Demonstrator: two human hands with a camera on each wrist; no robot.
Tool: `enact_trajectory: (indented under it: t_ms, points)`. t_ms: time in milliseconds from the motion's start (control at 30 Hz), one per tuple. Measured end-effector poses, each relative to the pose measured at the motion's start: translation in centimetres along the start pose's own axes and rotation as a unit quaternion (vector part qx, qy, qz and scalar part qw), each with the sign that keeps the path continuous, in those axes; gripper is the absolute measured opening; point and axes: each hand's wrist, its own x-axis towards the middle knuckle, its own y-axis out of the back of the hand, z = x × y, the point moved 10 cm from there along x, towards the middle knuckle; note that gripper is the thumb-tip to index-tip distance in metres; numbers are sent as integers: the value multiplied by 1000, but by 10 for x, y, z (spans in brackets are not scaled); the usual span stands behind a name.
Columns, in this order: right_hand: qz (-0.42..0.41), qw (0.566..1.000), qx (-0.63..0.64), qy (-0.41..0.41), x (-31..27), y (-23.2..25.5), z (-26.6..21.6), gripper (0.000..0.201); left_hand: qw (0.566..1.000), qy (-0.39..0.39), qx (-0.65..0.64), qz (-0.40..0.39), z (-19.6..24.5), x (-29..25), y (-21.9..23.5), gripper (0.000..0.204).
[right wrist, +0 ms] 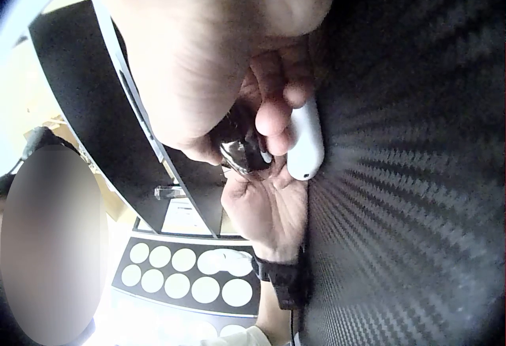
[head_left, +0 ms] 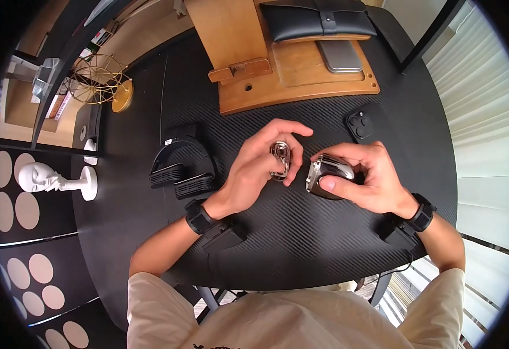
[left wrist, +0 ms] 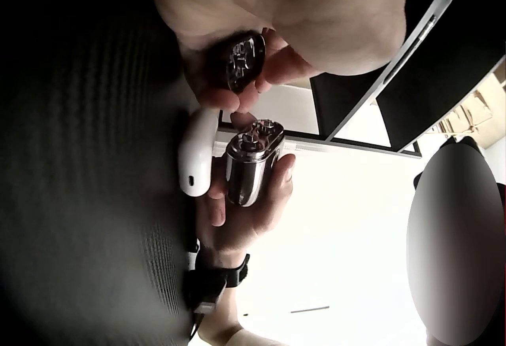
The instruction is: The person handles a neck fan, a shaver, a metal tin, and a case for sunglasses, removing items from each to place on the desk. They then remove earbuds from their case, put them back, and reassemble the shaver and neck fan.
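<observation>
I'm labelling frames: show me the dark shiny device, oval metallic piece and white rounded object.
Dark shiny device [head_left: 338, 168], head view: its glossy side.
Oval metallic piece [left wrist: 244, 62], left wrist view: its visible face.
White rounded object [left wrist: 198, 155], left wrist view: its smooth middle.

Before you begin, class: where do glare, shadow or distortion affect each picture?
Head: fisheye rounding with black corners, a highlight glinting on the electric shaver body; left wrist: white glare behind the right hand, deep shadow over the tabletop; right wrist: washed-out glare below the circle-patterned panel.

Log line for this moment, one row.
left hand: holds metal part | right hand: holds metal device | apart | phone: on table
</observation>
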Motion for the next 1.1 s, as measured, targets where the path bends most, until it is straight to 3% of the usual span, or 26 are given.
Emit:
enact_trajectory:
  t_ms: [133,333,400,567,733,900,1100]
  points:
    - [12,1000,21,8,-1,0,2,26,998,26,33,36,-8,1,3,42]
    - [11,1000,0,14,0,2,1,25,996,3,80,41,3,2,-2,33]
    - [3,1000,0,8,0,1,1,26,994,76,62,40,-2,-1,-4,32]
    - [2,1000,16,7,0,0,-2,26,994,55,85,48,-3,0,-1,31]
    - [-6,1000,6,-1,0,-1,0,25,998,30,57,25,-4,-1,0,40]
    - [7,999,34,-6,0,1,2,26,998,-9,60,9,2,0,-3,61]
    - [13,1000,9,0,1,3,-3,28,998,-13,60,24,2,1,-4,62]
